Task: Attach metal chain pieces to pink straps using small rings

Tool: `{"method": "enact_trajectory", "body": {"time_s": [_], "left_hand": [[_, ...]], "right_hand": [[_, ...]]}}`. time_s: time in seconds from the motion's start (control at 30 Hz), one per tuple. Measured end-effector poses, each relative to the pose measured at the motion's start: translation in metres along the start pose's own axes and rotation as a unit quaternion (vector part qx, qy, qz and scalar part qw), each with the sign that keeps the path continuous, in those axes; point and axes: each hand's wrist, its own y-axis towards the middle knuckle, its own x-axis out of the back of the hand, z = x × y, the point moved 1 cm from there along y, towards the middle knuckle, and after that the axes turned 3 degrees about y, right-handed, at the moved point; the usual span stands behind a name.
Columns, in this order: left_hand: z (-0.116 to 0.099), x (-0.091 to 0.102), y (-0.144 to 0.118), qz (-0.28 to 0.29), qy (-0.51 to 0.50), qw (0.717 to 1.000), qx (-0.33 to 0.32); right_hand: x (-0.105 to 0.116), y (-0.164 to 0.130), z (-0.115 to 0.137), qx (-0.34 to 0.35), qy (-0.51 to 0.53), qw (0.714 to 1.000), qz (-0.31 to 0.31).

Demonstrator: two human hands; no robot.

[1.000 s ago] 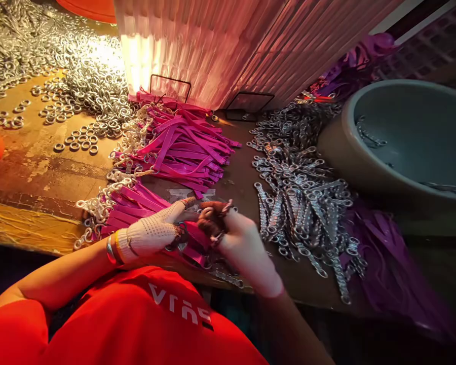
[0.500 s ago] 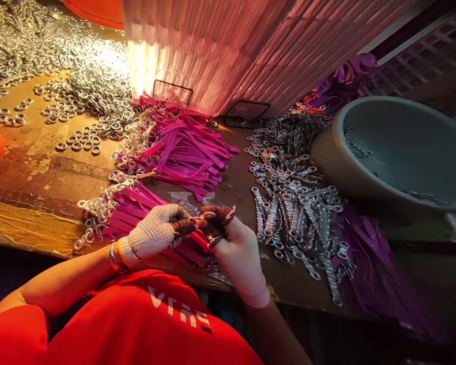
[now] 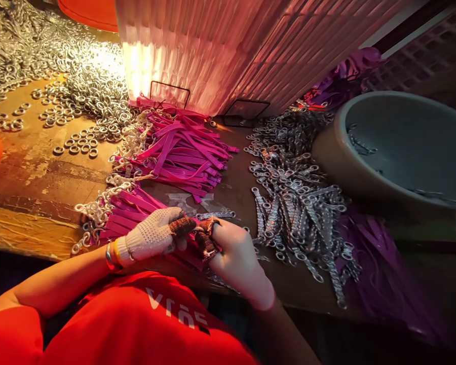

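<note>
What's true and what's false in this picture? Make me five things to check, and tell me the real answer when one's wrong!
1. The left hand is gloved. True.
2. Purple straps lie between the loose rings and the grey tub. True.
3. The tub is left of the rings. False: it's to their right.
4. The two hands are far apart. False: the right hand is close to the left.
5. Metal links are piled beside the tub. True.
</note>
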Motion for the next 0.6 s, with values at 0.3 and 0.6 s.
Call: {"method": "enact_trajectory", "body": {"time_s": [0.3, 0.6], "left_hand": [[-0.012, -0.008, 0.011, 0.066, -0.068, 0.995, 0.033], [-0.060, 0.017, 0.143, -0.072, 0.441, 0.884, -0.139]], "right_hand": [[-0.003, -0.014, -0.003, 0.085, -0.200, 0.968, -0.126], [0.006, -0.020, -0.043, -0.117, -0.166, 0.963, -0.175]]}}
